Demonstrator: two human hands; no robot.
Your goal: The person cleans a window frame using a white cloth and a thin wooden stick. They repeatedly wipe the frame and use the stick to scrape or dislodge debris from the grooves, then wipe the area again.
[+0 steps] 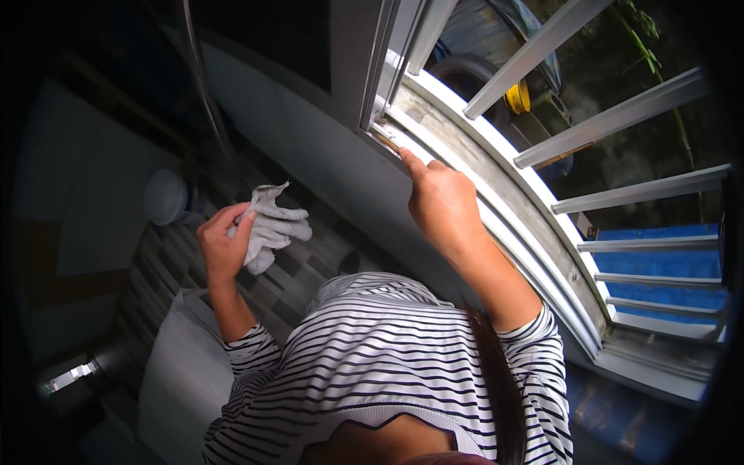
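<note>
My left hand [223, 240] is closed round a crumpled white cloth [271, 229] with greyish smudges, held up over the floor. Finger-like folds hang from the cloth. At the window, my right hand [443, 198] grips a thin brown stick [387, 142], with the index finger stretched along it. The stick's tip reaches into the white window track [403, 124], close to the corner by the sliding frame. The palm hides most of the stick, so I cannot tell its full shape.
White window bars [535, 58] curve along the right side. Beyond them are a tyre [463, 71], a yellow object [518, 97] and blue sheeting [659, 267]. A white bucket [167, 196] stands on the striped floor at left, and a pale covered surface [182, 364] is beside my left arm.
</note>
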